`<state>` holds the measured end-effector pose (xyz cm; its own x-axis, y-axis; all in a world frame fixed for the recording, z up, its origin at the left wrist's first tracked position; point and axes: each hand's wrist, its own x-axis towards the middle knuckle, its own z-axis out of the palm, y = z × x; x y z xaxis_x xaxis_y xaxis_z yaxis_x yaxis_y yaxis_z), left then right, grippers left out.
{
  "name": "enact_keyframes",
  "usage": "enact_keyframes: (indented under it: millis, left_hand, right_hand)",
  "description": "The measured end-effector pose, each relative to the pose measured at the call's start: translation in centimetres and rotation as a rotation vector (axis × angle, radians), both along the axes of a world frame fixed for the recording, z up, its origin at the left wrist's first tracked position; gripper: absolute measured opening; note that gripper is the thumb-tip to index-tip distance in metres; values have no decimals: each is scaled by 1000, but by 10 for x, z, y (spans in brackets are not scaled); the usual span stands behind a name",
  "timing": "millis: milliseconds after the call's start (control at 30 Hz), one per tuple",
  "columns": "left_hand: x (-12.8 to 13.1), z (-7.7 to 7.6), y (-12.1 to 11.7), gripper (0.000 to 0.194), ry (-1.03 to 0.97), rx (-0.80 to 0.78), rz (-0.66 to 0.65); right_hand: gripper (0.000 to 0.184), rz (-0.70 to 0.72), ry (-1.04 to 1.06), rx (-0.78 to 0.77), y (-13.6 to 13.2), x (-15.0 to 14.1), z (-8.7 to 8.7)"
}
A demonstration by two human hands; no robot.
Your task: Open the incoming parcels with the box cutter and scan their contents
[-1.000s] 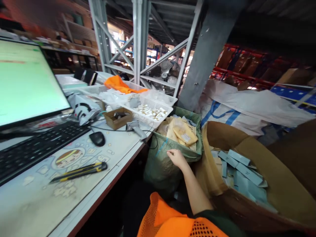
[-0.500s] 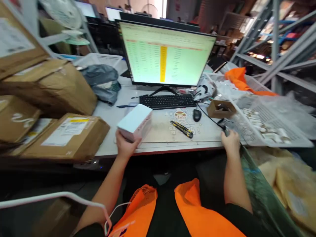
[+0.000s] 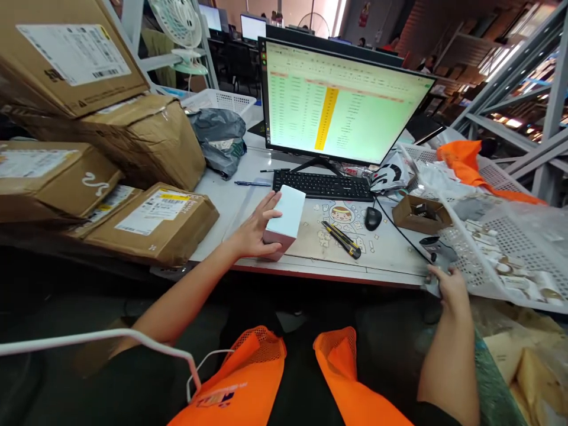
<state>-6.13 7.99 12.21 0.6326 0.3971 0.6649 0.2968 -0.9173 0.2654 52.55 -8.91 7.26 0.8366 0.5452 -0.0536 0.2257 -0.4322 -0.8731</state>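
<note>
Under my left hand (image 3: 255, 232) is a small pale box (image 3: 284, 222) with a white top and pinkish sides, upright near the table's front edge. The thumb presses its front and the fingers lie along its left side and top. My right hand (image 3: 450, 290) is at the table's right front edge, its fingers closed around a grey corded device (image 3: 432, 286), mostly hidden and blurred. A black cable (image 3: 402, 232) runs to it from behind the mouse. Just beyond lies a crumpled grey piece (image 3: 441, 248). A black-and-yellow box cutter (image 3: 341, 239) rests between my hands.
Taped cardboard parcels (image 3: 155, 222) are stacked on the left. Behind the mat stand a monitor (image 3: 341, 100) and a keyboard (image 3: 326, 185), with a mouse (image 3: 373, 218) near an open small carton (image 3: 421, 216). At the right, a white basket (image 3: 523, 222) holds several rolls.
My left hand has shifted from the box's lower front to its left side and top, and the box has turned. My right hand has moved right and nearer to me. The view has swung left.
</note>
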Motion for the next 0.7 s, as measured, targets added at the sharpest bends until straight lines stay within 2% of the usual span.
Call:
enact_keyframes:
  millis: [67,100,233,333,467,567,633,700]
  left_hand:
    - [-4,8,3,83,59,23,-51]
    - [-8,12,4,86,83,39,-58]
    - [-28,18,14,99,174,42,-16]
    - [-30,13,17,95,210,20,29]
    - [-4,-7,7,78,104,75,164]
    - [22,-17,-3,63,24,117,327]
    - [33,-15,-6,58,40,143,401]
    - [37,-1,-4,56,108,177,406]
  right_hand:
    - [59,57,282,287,-20,-23,2]
    - [60,110,379,367,-29,-34,2]
    - [49,326,568,471,-62,-77,6]
    - [45,459,615,513,-72,-108,7]
    - [45,657,696,513,-66,-155,7]
    - [38,747,635,411,-56,-192,7]
    - [32,801,561,287,-49,-214,7]
    - [36,863,542,199,-43,-232,3]
